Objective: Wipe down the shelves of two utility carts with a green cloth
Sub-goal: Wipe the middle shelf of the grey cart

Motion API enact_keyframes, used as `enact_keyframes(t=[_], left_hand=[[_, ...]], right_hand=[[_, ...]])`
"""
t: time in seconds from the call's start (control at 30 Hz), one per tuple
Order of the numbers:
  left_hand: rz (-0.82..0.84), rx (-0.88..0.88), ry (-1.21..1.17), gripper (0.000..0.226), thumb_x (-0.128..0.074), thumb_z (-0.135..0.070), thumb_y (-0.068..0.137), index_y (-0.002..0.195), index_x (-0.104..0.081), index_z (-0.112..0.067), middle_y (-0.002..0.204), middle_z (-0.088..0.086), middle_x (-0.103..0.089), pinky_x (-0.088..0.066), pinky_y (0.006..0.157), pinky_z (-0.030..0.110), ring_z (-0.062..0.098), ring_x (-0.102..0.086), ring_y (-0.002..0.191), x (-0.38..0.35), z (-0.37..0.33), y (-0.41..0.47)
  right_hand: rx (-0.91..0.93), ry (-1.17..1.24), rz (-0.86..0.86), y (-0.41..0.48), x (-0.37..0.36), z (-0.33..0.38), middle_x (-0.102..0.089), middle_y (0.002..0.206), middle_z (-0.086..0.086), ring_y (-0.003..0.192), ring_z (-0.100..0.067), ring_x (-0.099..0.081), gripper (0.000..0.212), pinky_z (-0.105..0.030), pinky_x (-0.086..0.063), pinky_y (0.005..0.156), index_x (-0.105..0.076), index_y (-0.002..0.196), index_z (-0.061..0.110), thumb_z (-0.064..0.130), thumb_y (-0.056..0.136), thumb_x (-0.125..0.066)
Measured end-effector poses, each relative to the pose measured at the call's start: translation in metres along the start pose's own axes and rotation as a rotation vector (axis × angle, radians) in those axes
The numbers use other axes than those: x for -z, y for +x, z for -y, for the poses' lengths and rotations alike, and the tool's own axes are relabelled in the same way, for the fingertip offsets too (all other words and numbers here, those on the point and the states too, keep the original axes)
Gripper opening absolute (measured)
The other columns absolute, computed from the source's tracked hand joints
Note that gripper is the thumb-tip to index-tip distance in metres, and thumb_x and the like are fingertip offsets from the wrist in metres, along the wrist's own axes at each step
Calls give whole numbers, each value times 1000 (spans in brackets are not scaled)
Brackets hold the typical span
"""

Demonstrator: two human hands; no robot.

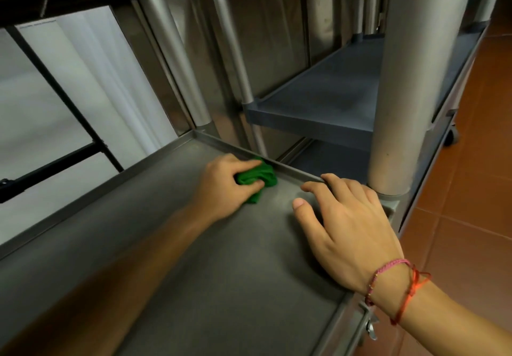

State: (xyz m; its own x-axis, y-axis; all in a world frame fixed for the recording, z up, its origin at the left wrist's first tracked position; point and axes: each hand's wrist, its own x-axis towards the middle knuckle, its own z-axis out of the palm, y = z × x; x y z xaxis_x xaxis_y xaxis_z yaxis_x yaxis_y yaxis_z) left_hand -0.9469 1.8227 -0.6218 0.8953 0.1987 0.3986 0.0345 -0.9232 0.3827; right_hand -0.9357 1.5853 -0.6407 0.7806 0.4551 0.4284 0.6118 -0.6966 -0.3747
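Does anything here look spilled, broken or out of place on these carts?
Nothing stands out. The left hand grips the bunched green cloth against the far rim of the grey shelf, the right hand rests on the shelf nearby, and the neighbouring cart's shelf shows no spill or damage.

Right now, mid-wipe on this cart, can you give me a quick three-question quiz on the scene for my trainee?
1. True or false: the green cloth is bunched up near the far rim of the shelf.
2. Which hand grips the cloth? A) left hand B) right hand C) neither
3. Fill in: the right hand rests with its fingers spread on the shelf, beside the cart's round ____.
Key: 1 true; 2 A; 3 post.
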Motion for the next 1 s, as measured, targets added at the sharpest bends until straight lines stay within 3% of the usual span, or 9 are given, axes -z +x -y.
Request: enact_keyframes(t=[0.17, 0.33, 0.47, 0.57, 0.67, 0.77, 0.87, 1.0], left_hand=[[-26, -20, 47, 46, -80, -25, 80, 124, -68, -20, 97, 9, -70, -48, 83, 37, 25, -61, 89, -4, 1, 2], [-23, 239, 153, 48, -72, -29, 88, 134, -60, -22, 113, 9, -72, -45, 82, 26, 20, -65, 93, 15, 47, 33], [-47, 293, 137, 49, -72, -32, 88, 134, -60, -24, 118, 6, -70, -44, 85, 26, 21, -65, 101, 7, 38, 34], [-30, 211, 101, 48, -75, -33, 85, 130, -64, -23, 115, 6, -72, -45, 84, 25, 21, -66, 100, 1, 3, 19], [-51, 106, 91, 48, -78, -35, 80, 125, -68, -24, 106, 13, -72, -42, 83, 27, 29, -64, 98, -10, -42, -4], [10, -104, 33, 28, -69, -31, 80, 108, -73, -29, 82, 9, -67, -37, 70, 28, 31, -59, 80, -21, -93, -35], [59, -238, -30, 17, -55, -19, 76, 85, -69, -16, 77, 8, -64, -44, 69, 36, 30, -55, 74, -32, -129, -58], [107, -280, -19, 29, -56, -14, 76, 100, -72, -17, 88, 4, -66, -47, 80, 38, 26, -57, 83, -35, -121, -57]], right_hand=[[4, -5, -15, 1, -2, -1, -63, 120, -9, 110, -32, -56, 55, -42, -40, 96, -65, 118, 19, 53, 95, -29], [12, 36, -67, 0, -2, -1, -65, 117, -10, 106, -31, -59, 53, -40, -40, 94, -64, 119, 16, 51, 96, -31], [29, 194, -49, 1, 5, -2, -62, 122, -1, 112, -21, -54, 59, -32, -33, 98, -52, 133, 20, 55, 96, -21], [-2, 422, -115, 0, 10, -3, -57, 130, 4, 122, -13, -46, 58, -23, -30, 97, -46, 137, 25, 56, 94, -21], [-14, 536, -183, -2, 9, -4, -50, 120, 16, 121, -8, -44, 57, -17, -28, 91, -47, 137, 24, 55, 94, -24], [-28, 616, -207, -3, 8, -7, -48, 119, 18, 117, -1, -45, 56, -19, -31, 90, -47, 136, 25, 56, 94, -26], [-64, 755, -218, -6, 7, -11, -55, 127, 12, 114, 1, -51, 55, -27, -41, 96, -48, 134, 28, 57, 90, -30], [-55, 805, -234, -8, 8, -12, -57, 130, 9, 109, 6, -54, 50, -27, -44, 94, -49, 130, 31, 56, 88, -35]])
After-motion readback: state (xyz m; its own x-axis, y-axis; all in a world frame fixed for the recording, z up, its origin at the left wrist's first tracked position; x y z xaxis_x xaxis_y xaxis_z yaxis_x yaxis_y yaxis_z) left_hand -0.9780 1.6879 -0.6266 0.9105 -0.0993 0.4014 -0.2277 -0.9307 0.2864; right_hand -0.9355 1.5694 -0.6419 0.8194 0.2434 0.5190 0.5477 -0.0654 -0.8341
